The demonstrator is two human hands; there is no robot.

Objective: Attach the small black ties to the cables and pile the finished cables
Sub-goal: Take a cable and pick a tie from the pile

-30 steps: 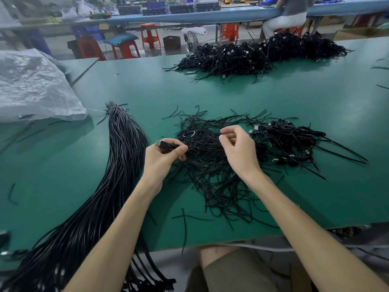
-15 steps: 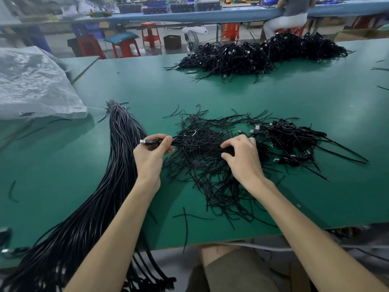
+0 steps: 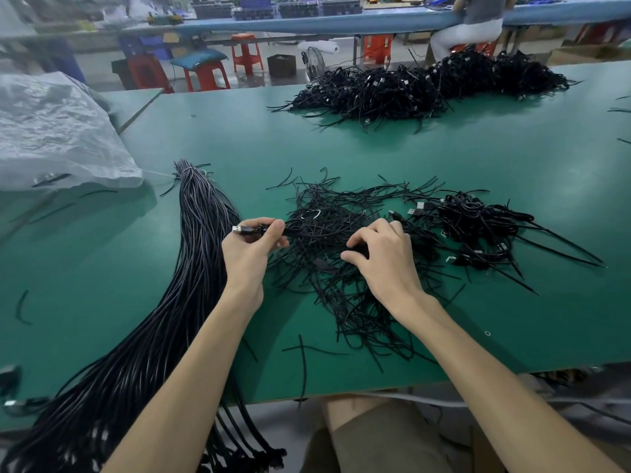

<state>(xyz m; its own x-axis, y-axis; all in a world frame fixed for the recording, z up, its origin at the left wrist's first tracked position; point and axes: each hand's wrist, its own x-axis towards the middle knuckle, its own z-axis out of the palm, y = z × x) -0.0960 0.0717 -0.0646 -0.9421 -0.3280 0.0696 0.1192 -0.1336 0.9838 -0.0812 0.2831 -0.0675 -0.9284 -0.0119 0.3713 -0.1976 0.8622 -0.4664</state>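
My left hand (image 3: 249, 250) pinches a black cable near its silver USB plug (image 3: 240, 229), which points left. A heap of thin black ties (image 3: 341, 268) lies on the green table in front of me. My right hand (image 3: 386, 257) rests on that heap, with its fingers curled down into the ties; whether it holds one is hidden. To the right sits a small pile of finished cables (image 3: 478, 227) with ties sticking out. A long bundle of loose black cables (image 3: 191, 285) runs from mid-table down over the front edge at left.
A large heap of black cables (image 3: 426, 87) lies at the far side of the green table (image 3: 512, 158). A crumpled clear plastic bag (image 3: 58, 131) sits at the left. Red stools and a seated person are beyond the table. Stray ties lie near the front edge.
My left hand drew the cable's plug end leftward, off the tie heap. My right hand dropped from above the heap onto the ties and stays there.
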